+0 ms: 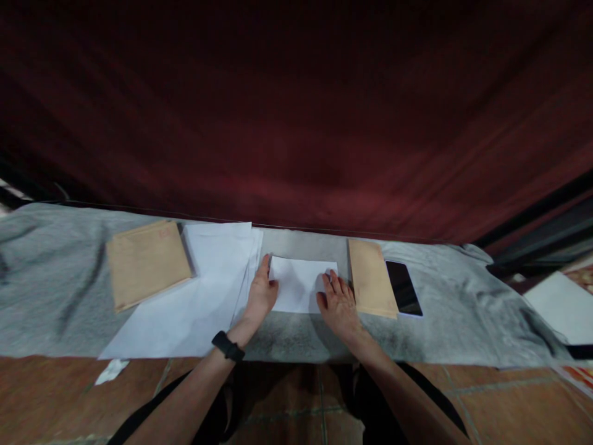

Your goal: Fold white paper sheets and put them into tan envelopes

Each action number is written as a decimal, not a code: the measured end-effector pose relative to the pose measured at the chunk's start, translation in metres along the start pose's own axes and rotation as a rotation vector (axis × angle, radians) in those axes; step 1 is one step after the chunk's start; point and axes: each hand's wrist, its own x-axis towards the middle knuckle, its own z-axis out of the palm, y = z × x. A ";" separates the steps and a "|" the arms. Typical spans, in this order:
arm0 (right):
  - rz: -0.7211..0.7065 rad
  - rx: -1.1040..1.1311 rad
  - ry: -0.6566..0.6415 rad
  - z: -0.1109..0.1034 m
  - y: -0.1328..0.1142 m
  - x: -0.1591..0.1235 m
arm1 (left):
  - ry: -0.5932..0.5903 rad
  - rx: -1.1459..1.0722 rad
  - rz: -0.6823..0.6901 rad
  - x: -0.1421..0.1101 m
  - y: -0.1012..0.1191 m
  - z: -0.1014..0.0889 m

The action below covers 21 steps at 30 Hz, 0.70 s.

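A small white sheet of paper (pixel 299 284), possibly folded, lies flat on the grey cloth (pixel 296 340) in front of me. My left hand (pixel 262 293) stands on its edge along the paper's left side, fingers stretched out, thumb at the paper. On the right side, my right hand (pixel 340 304) rests with fingers spread, the fingertips on the paper's right edge. Just beyond that hand lie brown envelopes (pixel 373 275). Larger white sheets (pixel 208 309) are spread to the left, with a stack of brown envelopes (pixel 148 262) partly on top of them.
A dark-screened phone (pixel 404 287) lies right of the right-hand envelopes. Behind the cloth hangs a dark red curtain (pixel 287 142). A scrap of white paper (pixel 111 371) is on the tiled floor (pixel 296 402). A white flat object (pixel 563 307) sits at the far right.
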 end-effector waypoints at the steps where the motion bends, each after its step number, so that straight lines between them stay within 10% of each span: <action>1: -0.005 0.011 0.003 0.000 0.000 0.001 | -0.026 -0.074 -0.061 0.001 0.000 -0.001; 12: -0.379 0.183 -0.001 -0.015 -0.019 0.003 | 0.127 -0.683 -0.340 -0.014 0.037 -0.007; 21: -0.295 0.482 0.138 -0.011 -0.006 0.016 | -0.033 -0.986 -0.470 -0.044 0.066 -0.009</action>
